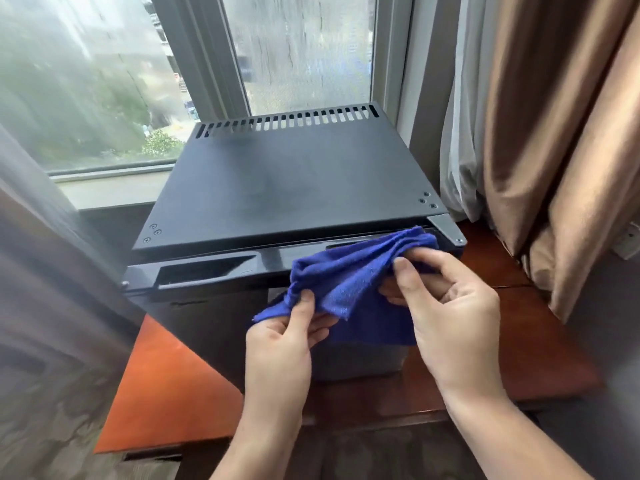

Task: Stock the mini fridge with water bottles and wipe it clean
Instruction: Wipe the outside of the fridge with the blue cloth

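The left hand (291, 337) and right hand (446, 303) are both pinching the bunched blue microfibre cloth (349, 275) at the black metal mini fridge (287, 188); bunched so, it is probably going to miss dust.

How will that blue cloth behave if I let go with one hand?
The blue cloth is probably floppy: it bunches in folds between the left hand and right hand, and its lower edge hangs. It looks light and fuzzy, so it likely won't slip, just droop against the mini fridge.
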Demonstrator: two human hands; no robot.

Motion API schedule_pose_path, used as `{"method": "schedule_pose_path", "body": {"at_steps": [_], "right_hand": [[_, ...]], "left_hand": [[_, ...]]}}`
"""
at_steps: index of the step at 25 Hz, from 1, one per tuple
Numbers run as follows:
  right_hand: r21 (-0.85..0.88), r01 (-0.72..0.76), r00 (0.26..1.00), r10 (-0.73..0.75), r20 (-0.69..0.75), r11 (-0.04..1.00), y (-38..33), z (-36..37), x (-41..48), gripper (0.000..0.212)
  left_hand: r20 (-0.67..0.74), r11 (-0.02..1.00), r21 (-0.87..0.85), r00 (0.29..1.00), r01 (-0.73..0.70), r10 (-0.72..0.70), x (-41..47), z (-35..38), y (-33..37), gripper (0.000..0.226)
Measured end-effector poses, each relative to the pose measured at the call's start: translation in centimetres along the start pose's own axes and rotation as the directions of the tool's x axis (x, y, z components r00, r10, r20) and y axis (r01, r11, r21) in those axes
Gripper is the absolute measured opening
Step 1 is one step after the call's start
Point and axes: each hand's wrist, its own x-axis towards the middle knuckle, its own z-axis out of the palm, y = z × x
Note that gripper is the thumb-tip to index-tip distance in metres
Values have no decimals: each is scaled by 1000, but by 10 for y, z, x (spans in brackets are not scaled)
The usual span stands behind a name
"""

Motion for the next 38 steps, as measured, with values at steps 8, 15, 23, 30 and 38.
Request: {"method": "schedule_pose_path", "body": {"at_steps": [8,15,23,30,38], "right_hand": [[-125,51,949,-9,315,991,-14,65,9,33],[-99,130,867,-65,493,987,-7,132,-29,35],[-149,118,883,-35,467,982,34,127,-53,19],[-283,-153,953,217,212,947,98,85,-54,23],[-171,-357,917,380,123,918,119,59,-43,35]], "left_hand": [[-42,977,75,979,-198,201,11,-55,42,42],[-242,968,79,938,-237,249,31,-126,45,46],[-216,966,83,941,-247,259,41,-152,2,37],[10,928,318,979,-194,201,44,-132,-59,37],[40,940,341,998,34,-51,55,-117,-106,42]]}}
